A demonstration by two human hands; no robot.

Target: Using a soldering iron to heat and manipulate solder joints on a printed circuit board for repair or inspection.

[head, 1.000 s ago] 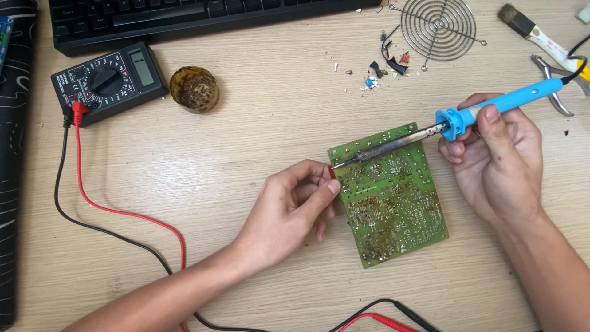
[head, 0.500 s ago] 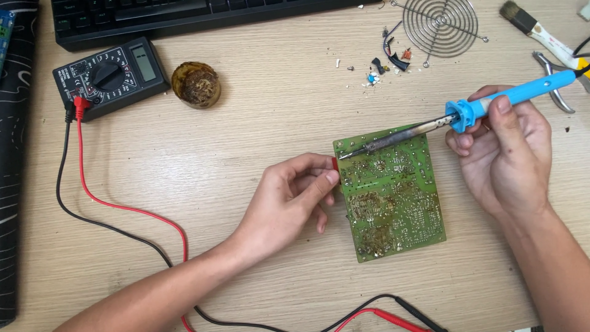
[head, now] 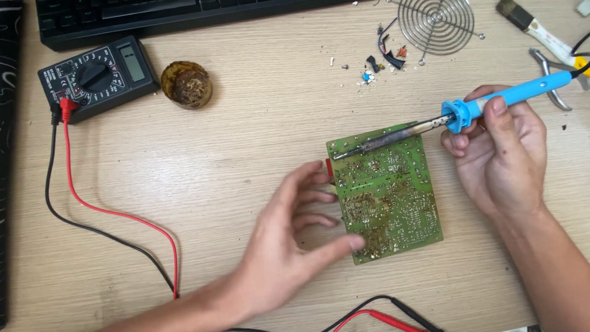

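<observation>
Beside the multimeter (head: 98, 75), a round tin (head: 187, 84) holds brown flux; right hand (head: 501, 157) grips soldering iron (head: 467, 114), left hand (head: 289, 243) spread loose.

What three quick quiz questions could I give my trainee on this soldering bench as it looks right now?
1. True or false: the soldering iron tip rests over the upper left corner of the green circuit board.
2. Which hand holds the iron: A left hand, B right hand?
3. What sits just right of the multimeter?

Key: 1 true. 2 B. 3 A small round tin of brownish paste.
</observation>
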